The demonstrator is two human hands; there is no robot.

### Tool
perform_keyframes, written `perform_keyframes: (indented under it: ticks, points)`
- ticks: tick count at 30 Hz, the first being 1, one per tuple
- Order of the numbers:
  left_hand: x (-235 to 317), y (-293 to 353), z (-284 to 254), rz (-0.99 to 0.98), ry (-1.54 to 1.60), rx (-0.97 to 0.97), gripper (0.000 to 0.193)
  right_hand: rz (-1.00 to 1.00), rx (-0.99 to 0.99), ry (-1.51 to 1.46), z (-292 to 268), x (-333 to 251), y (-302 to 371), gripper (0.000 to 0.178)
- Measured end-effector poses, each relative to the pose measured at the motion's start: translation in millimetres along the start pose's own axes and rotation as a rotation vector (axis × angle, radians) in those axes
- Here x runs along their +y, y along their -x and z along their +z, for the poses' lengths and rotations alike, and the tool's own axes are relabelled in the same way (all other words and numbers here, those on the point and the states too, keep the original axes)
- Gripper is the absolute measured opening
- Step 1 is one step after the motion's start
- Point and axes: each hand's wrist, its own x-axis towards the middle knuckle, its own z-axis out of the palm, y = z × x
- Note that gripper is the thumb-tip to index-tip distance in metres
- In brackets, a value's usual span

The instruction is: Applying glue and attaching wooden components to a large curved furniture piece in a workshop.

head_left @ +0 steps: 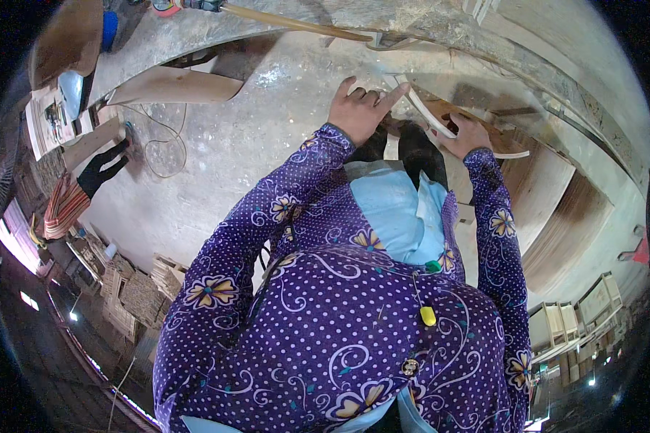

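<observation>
A thin, pale curved strip (pixel 427 110) runs between my hands in front of my legs. Its far part bends up toward the bench, and a pale end shows past my right hand on the other side. My right hand (pixel 466 136) grips the strip with fingers and thumb bent around it. Just left of the strip, my left hand (pixel 362 110) has its thumb and index finger stretched apart and its other fingers partly curled. The index fingertip reaches the strip's upper part; whether it touches cannot be made out. Nothing shows held in that hand.
A long work surface (pixel 412 25) crosses the far side, with a brown wooden strip (pixel 289 19) along it. Large wooden boards (pixel 538 187) lean at right. A cable (pixel 184 137) loops across the floor. At left stands another person in a striped top (pixel 66 208), near stacked wood (pixel 133 296).
</observation>
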Motion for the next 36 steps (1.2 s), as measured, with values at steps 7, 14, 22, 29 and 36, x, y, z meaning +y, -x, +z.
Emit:
perform_keyframes:
  ticks: [7, 14, 22, 29, 36]
  points:
    - [2.2, -4.9, -3.1, -0.02, 0.019, 0.035, 0.059, -0.024, 0.055, 0.03, 4.0, 3.2, -0.3, 0.05]
    - [16.5, 9.0, -4.0, -0.035, 0.17, -0.03, 0.058, 0.017, -0.097, 0.009, 0.5, 4.8, -5.4, 0.062]
    - [16.3, -1.7, -4.8, -0.065, 0.152, -0.11, 0.063, -0.022, -0.023, 0.03, -2.4, -0.3, -1.4, 0.06]
    - [8.8, -3.5, -6.2, -0.066, 0.135, -0.187, 0.067, 0.015, -0.061, 0.002, -3.9, -0.8, -0.3, 0.059]
    - [15.6, 2.6, -6.2, -0.007, 0.14, -0.204, 0.069, -0.004, -0.056, 0.014, -0.1, 1.3, -3.5, 0.061]
